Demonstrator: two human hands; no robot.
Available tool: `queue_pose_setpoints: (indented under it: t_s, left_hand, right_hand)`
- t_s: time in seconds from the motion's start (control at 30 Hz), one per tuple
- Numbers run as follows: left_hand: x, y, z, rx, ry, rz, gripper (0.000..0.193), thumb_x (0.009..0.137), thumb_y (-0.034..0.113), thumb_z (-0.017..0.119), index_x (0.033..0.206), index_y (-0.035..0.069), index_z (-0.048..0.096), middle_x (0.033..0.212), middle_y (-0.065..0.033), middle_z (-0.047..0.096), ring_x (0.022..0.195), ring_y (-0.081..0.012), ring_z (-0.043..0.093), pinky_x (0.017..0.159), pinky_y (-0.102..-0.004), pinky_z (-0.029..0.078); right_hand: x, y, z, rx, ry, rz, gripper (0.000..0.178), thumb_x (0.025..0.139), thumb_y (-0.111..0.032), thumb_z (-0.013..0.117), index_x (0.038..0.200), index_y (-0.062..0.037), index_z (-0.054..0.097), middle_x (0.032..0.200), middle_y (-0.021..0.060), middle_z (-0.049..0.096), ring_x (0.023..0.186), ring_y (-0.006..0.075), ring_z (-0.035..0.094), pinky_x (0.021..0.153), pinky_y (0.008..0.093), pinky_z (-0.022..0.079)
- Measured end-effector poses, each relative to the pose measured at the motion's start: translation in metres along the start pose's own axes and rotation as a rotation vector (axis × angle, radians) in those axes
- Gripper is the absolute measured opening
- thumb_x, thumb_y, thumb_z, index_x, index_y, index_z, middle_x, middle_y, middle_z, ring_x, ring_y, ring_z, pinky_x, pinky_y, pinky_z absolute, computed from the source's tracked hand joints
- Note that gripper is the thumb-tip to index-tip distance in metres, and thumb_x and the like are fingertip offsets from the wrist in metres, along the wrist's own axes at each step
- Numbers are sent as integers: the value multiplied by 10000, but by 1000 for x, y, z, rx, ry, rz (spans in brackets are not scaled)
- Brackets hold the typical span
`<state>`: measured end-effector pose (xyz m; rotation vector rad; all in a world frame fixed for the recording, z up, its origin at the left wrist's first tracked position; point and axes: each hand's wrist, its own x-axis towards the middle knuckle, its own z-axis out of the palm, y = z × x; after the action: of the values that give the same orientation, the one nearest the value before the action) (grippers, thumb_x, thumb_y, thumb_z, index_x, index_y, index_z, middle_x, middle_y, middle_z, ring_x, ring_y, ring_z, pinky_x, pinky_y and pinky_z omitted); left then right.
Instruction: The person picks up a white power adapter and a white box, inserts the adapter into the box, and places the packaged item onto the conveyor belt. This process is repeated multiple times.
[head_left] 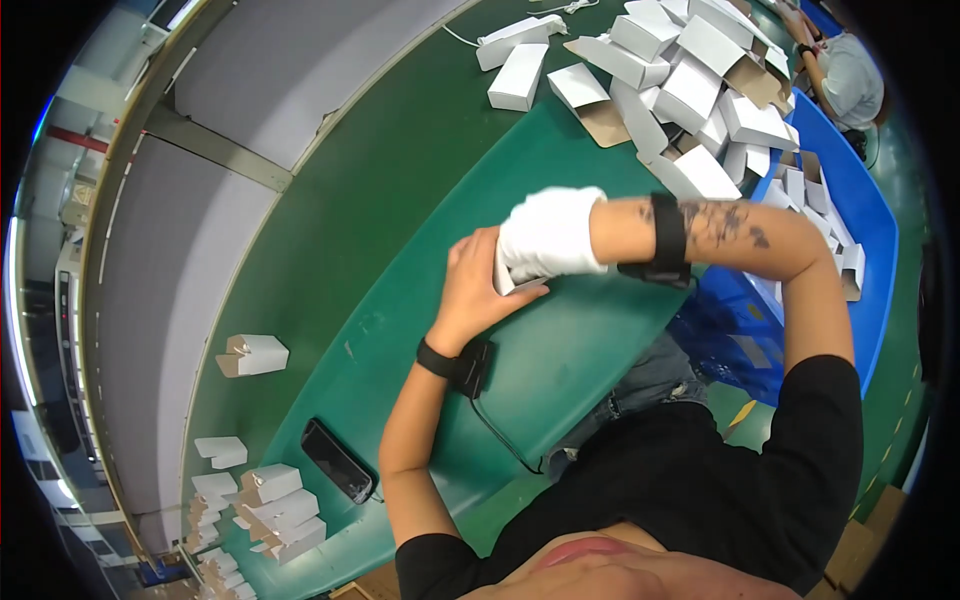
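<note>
- Box of white cardboard (503,283): centre of frame, partly hidden by both hands.
- Bare left hand (474,287): curled round the box, thumb along its lower edge.
- White-gloved right hand (553,230): over the box; whether its fingers pinch anything cannot be made out.
- Smooth green tabletop (585,335): beneath both hands.
- Black oblong phone (337,460): lower left, on the tabletop.
- Heaped white cardboard boxes (690,92): upper right.
- Blue plastic crate (880,250): right, holding white boxes.

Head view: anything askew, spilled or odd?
The box heap, upper right: jumbled at odd angles, some flaps open, unlike the neater box group lower left. Also, the right hand looks gloved, the left hand bare. No spill seen.
</note>
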<state>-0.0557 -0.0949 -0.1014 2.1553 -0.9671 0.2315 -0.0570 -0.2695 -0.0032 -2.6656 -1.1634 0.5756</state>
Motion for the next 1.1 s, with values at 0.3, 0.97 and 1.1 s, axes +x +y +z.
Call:
queue_pose_setpoints:
  t_s: [0.3, 0.97, 1.1]
  left_hand:
    - [10, -129, -95, -388, 728, -434, 603, 739, 191, 764, 1199, 31, 407, 1059, -71, 519, 954, -177, 520, 850, -309, 432]
    - [11, -154, -83, -308, 709, -617, 634, 774, 191, 723, 1274, 20, 373, 1107, -73, 496, 1011, -179, 495, 892, -317, 408]
    - [1, -167, -82, -298, 690, -599, 656, 774, 192, 724, 1296, 19, 366, 1153, -79, 477, 1068, -188, 475, 936, -325, 380]
  right_hand:
    - [115, 258, -172, -752, 536, 544, 237, 817, -274, 610, 788, -51, 686, 827, 152, 659, 701, 279, 634, 630, 414, 496]
    - [196, 439, -127, -12, 282, 1390, 380, 872, -311, 579, 1196, -113, 557, 1230, 27, 523, 1121, 242, 486, 925, 458, 389]
    - [186, 424, -115, -22, 402, 1291, 371, 860, -313, 589, 1156, -90, 574, 1162, 40, 563, 1055, 253, 527, 868, 445, 429]
